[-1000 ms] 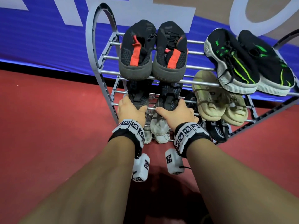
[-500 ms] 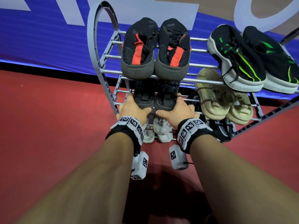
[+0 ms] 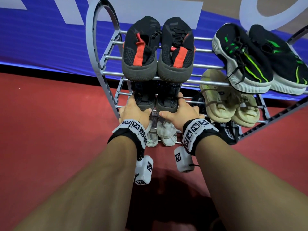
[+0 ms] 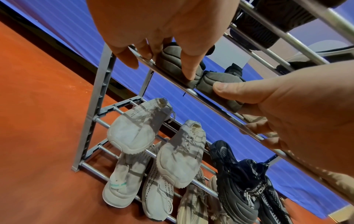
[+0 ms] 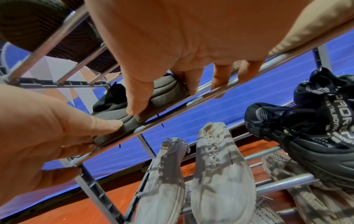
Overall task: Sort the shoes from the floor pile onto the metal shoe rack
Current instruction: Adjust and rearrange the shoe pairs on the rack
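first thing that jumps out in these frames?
Both hands, left hand and right hand, reach into the metal shoe rack and hold a dark pair of shoes on the second tier, one shoe each. Above sit the black shoes with red straps; at top right, the black shoes with neon green stripes.

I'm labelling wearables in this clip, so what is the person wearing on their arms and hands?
Bare forearms and hands, no sleeves or gloves. Each wrist has a black fabric band ringed with white square-coded marker blocks, and a small white marker-printed camera box hangs beneath. A thin black cable leaves the right box.
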`<action>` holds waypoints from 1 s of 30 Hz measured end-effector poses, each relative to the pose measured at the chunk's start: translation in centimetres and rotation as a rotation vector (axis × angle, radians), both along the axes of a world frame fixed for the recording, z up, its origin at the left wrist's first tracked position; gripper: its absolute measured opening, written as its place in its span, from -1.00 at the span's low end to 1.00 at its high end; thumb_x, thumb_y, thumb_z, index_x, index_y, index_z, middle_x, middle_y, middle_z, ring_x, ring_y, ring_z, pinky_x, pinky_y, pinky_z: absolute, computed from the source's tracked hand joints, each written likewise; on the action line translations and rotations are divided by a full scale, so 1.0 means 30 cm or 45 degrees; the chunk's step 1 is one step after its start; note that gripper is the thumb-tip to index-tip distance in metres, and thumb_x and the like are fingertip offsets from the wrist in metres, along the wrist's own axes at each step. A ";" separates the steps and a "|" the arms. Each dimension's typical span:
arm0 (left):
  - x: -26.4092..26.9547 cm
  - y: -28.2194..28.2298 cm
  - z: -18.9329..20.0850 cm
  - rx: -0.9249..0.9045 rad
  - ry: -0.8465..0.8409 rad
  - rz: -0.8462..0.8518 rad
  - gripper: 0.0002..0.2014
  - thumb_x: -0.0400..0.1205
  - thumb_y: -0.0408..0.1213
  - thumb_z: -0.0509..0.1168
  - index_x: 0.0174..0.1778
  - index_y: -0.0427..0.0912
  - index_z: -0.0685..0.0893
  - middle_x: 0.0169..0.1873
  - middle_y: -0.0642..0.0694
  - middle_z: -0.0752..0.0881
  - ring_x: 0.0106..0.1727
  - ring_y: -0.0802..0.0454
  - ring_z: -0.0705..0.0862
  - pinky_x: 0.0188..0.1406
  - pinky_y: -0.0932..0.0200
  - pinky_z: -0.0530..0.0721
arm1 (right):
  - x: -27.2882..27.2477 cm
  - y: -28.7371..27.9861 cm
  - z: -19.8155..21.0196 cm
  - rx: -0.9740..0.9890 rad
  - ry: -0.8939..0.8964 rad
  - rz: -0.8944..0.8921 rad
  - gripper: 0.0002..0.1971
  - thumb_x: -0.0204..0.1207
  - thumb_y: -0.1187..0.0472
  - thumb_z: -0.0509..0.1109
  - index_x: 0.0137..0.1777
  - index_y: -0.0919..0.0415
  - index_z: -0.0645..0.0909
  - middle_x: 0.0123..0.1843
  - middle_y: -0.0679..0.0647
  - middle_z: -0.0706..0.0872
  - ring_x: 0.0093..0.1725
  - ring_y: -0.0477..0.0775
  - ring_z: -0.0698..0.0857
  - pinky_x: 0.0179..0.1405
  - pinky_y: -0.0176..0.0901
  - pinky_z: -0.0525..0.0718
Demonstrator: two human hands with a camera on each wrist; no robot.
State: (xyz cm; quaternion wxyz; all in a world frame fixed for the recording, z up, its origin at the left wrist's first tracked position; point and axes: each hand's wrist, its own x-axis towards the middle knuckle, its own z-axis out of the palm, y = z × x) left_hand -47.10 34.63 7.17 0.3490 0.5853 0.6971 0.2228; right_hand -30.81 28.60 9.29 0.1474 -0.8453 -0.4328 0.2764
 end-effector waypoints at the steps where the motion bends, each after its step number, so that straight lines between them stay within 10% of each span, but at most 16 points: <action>1: -0.001 0.000 -0.001 0.009 -0.003 -0.009 -0.28 0.51 0.05 0.49 0.58 0.15 0.38 0.26 -0.22 0.66 0.51 -0.19 0.46 0.51 -0.18 0.52 | 0.002 0.005 -0.008 -0.011 0.008 -0.010 0.13 0.06 -0.69 0.32 0.66 -0.40 0.03 0.48 0.08 0.63 0.54 0.42 0.36 0.44 0.41 0.30; 5: -0.002 0.002 0.012 0.006 -0.009 -0.015 -0.29 0.49 0.02 0.51 0.55 0.12 0.41 0.20 -0.17 0.71 0.53 -0.16 0.42 0.48 -0.13 0.54 | -0.001 0.019 -0.023 -0.051 0.003 -0.024 0.20 -0.12 -0.72 0.23 0.64 -0.41 0.05 0.51 0.16 0.59 0.53 0.48 0.37 0.45 0.45 0.31; 10: -0.018 -0.016 0.070 -0.032 -0.021 -0.078 -0.15 0.26 0.02 0.48 0.51 -0.09 0.42 0.26 -0.13 0.70 0.39 -0.25 0.60 0.39 -0.17 0.62 | -0.008 0.004 0.024 -0.025 -0.046 0.027 0.10 0.29 -0.41 0.51 0.76 -0.12 0.07 0.62 0.11 0.48 0.59 0.40 0.39 0.55 0.37 0.38; 14: -0.048 -0.021 0.150 -0.028 -0.035 -0.010 -0.24 0.48 -0.11 0.50 0.56 -0.20 0.36 0.36 -0.23 0.59 0.24 -0.21 0.62 0.11 0.05 0.58 | 0.026 -0.024 0.086 0.143 -0.032 0.000 -0.17 0.45 -0.18 0.47 0.71 -0.01 0.31 0.58 0.20 0.50 0.56 0.36 0.48 0.51 0.21 0.52; 18: -0.075 -0.067 0.224 -0.053 -0.183 -0.039 -0.54 0.53 -0.11 0.47 0.34 -0.13 0.64 0.09 -0.09 0.75 -0.05 -0.06 0.66 -0.06 0.15 0.57 | 0.088 -0.124 0.155 0.321 0.056 -0.056 -0.65 0.52 0.01 0.44 0.27 0.07 0.71 0.20 0.07 0.79 0.16 0.15 0.76 0.16 -0.06 0.69; 22: -0.056 -0.163 0.272 -0.195 -0.373 -0.155 -0.98 0.52 -0.34 0.39 -0.20 -0.20 0.72 -0.30 -0.21 0.69 -0.26 -0.08 0.62 -0.26 0.05 0.59 | 0.151 -0.256 0.193 0.326 0.162 -0.084 -0.80 0.49 0.04 0.43 -0.10 0.17 0.78 -0.19 0.11 0.87 -0.20 0.15 0.79 -0.03 0.10 0.80; 30: 0.029 -0.239 0.176 -0.534 -0.615 -0.001 -0.74 0.73 -0.40 0.24 -0.30 -0.18 0.52 -0.32 -0.11 0.61 -0.39 0.06 0.53 -0.55 0.28 0.42 | 0.158 -0.345 0.071 0.219 0.576 -0.187 -0.91 0.50 0.19 0.46 -0.19 0.19 0.71 -0.25 0.29 0.82 -0.42 0.10 0.76 -0.31 0.04 0.75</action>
